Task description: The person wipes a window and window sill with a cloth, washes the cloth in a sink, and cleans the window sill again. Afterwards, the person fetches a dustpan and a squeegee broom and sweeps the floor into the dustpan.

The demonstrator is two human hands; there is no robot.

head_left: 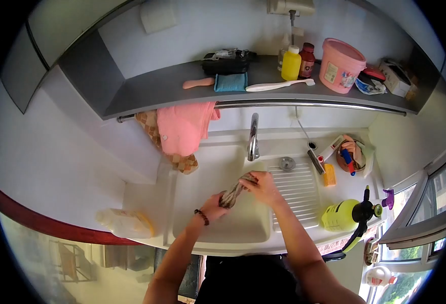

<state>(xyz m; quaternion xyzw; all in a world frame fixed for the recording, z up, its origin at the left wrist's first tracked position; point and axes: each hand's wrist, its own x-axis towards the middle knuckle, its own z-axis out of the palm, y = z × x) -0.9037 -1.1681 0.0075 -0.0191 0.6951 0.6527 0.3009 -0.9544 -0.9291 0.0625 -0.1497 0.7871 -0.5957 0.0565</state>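
Body and attire of the wearer. At the lower centre of the frame we observe a plain black garment [248, 281] covering the torso, its surface too dark to resolve folds or seams. Both the left forearm [176, 252] and the right forearm [300, 235] are bare. Left of centre, at the wrist of the left hand [215, 207], we note a bracelet [201, 217] of dark, reddish-brown, rounded beads.

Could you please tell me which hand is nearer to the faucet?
The right. The right hand grips the twisted cloth just on the person's side of the faucet; the left hand is farther back, over the basin and to the left.
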